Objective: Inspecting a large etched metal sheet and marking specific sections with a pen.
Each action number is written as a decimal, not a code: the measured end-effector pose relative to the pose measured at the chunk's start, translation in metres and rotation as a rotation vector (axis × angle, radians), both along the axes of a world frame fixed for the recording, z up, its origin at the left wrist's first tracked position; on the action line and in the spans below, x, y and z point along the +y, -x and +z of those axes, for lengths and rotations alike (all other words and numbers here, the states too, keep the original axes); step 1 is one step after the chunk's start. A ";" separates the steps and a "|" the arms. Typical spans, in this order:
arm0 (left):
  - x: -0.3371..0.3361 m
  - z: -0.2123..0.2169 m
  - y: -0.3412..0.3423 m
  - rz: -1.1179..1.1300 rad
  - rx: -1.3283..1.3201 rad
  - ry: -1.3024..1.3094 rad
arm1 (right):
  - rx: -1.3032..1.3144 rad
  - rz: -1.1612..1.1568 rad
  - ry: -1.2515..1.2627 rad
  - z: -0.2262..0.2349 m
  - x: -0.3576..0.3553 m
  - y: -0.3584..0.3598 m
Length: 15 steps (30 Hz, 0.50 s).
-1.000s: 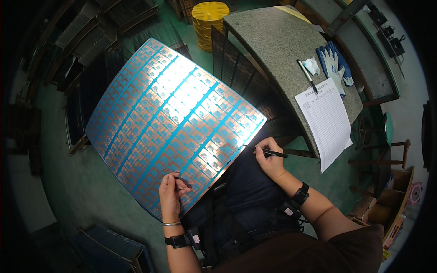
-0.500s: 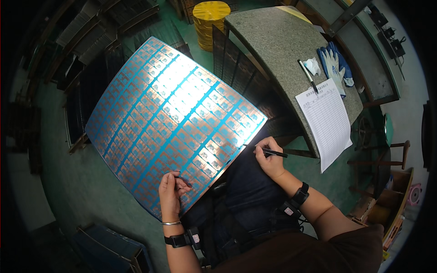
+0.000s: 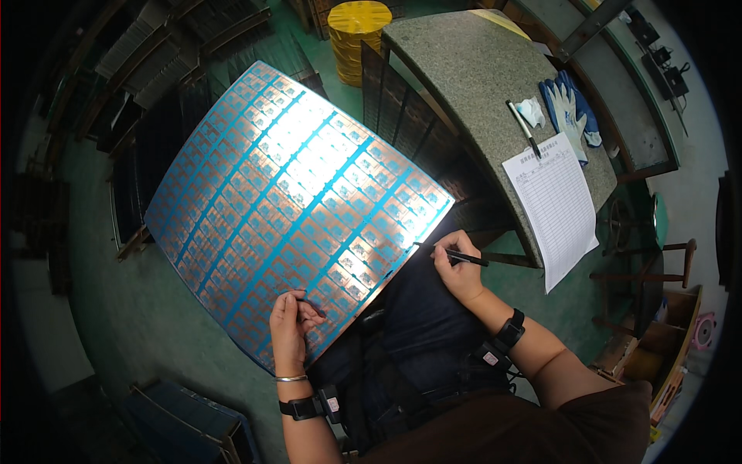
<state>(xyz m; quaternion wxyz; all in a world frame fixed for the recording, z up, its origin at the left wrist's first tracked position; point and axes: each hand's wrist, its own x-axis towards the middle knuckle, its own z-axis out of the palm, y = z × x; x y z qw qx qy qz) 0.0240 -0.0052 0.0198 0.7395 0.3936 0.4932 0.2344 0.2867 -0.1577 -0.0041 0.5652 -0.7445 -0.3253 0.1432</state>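
While the patterned board (image 3: pixel 297 213) is sitting before the lap (image 3: pixel 417 313), the right hand (image 3: pixel 457 272) is gripping a black pen (image 3: pixel 474 261) by the board's right corner; left hand (image 3: pixel 291 323) is overlapping the lower corner, can't tell its grip; steady board, light pen should be working best.

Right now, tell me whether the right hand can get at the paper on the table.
Probably yes: the paper juts past the edge of the table, and nothing seems to stand between it and the right hand. That hand holds a pen, though, so its grip isn't free.
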 end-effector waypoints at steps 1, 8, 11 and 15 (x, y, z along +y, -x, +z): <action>0.000 0.000 0.000 0.000 0.001 0.000 | -0.006 0.005 0.004 0.000 0.000 0.000; 0.000 -0.002 0.001 0.004 0.016 -0.005 | -0.020 -0.022 0.016 -0.001 0.000 0.001; -0.001 -0.001 0.001 0.003 0.021 -0.006 | 0.025 -0.003 0.001 0.000 0.000 0.001; 0.000 -0.001 0.000 0.002 0.025 -0.006 | 0.018 -0.003 0.004 -0.001 -0.001 0.001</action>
